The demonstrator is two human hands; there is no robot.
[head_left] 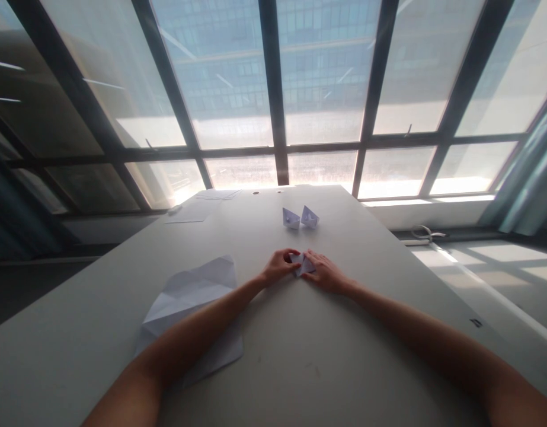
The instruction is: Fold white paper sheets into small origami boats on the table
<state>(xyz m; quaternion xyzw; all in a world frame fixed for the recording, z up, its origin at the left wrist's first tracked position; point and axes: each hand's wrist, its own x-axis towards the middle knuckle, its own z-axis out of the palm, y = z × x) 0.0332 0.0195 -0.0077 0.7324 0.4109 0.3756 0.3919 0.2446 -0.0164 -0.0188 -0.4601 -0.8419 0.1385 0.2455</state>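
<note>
A small folded white paper piece [302, 264] lies on the grey table [326, 350] between both my hands. My left hand [280, 266] pinches its left side with curled fingers. My right hand [324, 272] presses on its right side, fingers bent over it. Most of the piece is covered by my fingers. Two finished paper boats [300, 217] stand upright side by side farther back on the table, apart from my hands.
A creased, unfolded white sheet [194, 302] lies under my left forearm. More flat sheets [202, 204] rest at the far left corner. Tall windows stand behind the table's far edge. A white cable [422, 234] lies on the sill at the right.
</note>
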